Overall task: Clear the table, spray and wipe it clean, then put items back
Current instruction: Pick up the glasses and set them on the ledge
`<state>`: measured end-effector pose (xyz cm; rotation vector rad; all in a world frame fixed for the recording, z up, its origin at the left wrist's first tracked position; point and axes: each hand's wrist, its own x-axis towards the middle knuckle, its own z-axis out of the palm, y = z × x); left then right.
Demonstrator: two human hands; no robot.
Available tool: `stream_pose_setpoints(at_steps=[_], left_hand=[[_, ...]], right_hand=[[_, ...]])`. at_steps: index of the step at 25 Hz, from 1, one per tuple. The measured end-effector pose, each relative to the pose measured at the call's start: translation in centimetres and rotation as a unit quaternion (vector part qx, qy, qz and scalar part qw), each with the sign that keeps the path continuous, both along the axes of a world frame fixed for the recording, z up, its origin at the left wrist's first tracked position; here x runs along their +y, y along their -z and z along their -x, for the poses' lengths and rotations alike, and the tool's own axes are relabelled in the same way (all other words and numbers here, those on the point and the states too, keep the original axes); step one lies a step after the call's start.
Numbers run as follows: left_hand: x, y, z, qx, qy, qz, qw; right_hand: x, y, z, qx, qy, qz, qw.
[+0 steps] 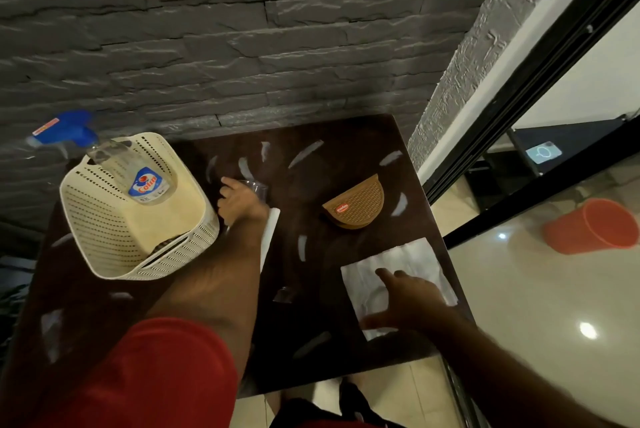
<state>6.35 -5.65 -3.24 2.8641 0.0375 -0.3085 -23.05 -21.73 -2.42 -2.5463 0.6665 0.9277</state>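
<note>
Bench: a dark brown glossy square bench [311,306] set against a grey stone-pattern wall [242,29], its top marked with pale reflected streaks.
Basket: a cream perforated plastic basket [114,237] sits on the bench's far left part, its long axis running from the near right toward the far left.
Spray bottle: a clear plastic spray bottle with a blue trigger head [104,157] stands tilted in the basket's far end; its base is down inside and its long axis leans up and to the left, with the nozzle pointing left past the rim.
White cloth: a white rectangular cloth [408,261] lies flat on the bench near its right edge, its corners turned slightly off the bench edges.
Brown holder: a brown semicircular woven-pattern plastic holder [356,204] lies on the far right part of the bench, its curved edge toward the right and its straight edge toward the left.
Left hand: the left hand [239,200] reaches out just right of the basket, fingers closed around a small clear object [258,188] that is too blurred to identify; a white rolled or folded strip [270,237] lies along the wrist.
Right hand: the right hand [408,303] rests on the near part of the white cloth, fingers spread, palm down.
Floor: a pale glossy tiled floor [519,306] lies to the right, with an orange plastic bucket [592,226] on its side, mouth toward the right.
</note>
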Motion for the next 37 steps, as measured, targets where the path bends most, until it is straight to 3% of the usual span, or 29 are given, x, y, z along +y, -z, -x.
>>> stream_pose_setpoints(at_steps=[3,6,9,11,14,17,19,20,26,29,33,37], left_hand=[[0.4,-1.2,1.6,0.006,0.030,0.044,0.999],[0.5,-1.8,3.6,-0.004,0.027,0.125,0.992],[1.1,-2.0,5.9,-0.006,0.034,0.195,0.980],[1.7,-2.3,7.0,-0.007,0.023,0.249,0.968],[2.3,-3.2,8.4,-0.013,0.013,0.296,0.955],[2.6,-4.3,8.9,-0.021,0.002,0.328,0.944],[2.8,-5.1,8.9,-0.028,-0.006,0.341,0.940],[2.9,-5.5,8.8,-0.032,-0.010,0.344,0.938],[5.1,-7.7,9.0,-0.035,-0.048,0.388,0.920],[7.7,-8.5,9.8,-0.039,-0.082,0.418,0.904],[13.3,-9.8,11.4,-0.083,-0.131,0.428,0.890],[20.6,-11.0,13.6,-0.138,-0.189,0.433,0.870]], right_hand=[[1.1,0.2,-0.4,-0.002,-0.026,0.056,0.998],[1.6,-0.4,-1.4,0.001,-0.022,0.050,0.999],[0.6,-1.8,-2.5,-0.012,0.035,-0.008,0.999],[-0.9,-3.1,-3.6,-0.032,0.130,-0.105,0.985],[-2.6,-5.0,-5.0,-0.093,0.297,-0.259,0.914],[-3.5,-5.9,-6.0,-0.152,0.412,-0.453,0.776],[-3.6,-6.5,-6.5,-0.170,0.429,-0.579,0.673],[-3.5,-6.8,-6.6,-0.176,0.430,-0.608,0.644],[-1.7,-7.1,-8.3,-0.211,0.366,-0.678,0.602],[0.5,-7.4,-10.3,-0.245,0.279,-0.704,0.606],[6.4,-8.9,-13.4,-0.294,0.159,-0.559,0.759],[14.1,-10.1,-15.5,-0.336,0.060,-0.522,0.782]])
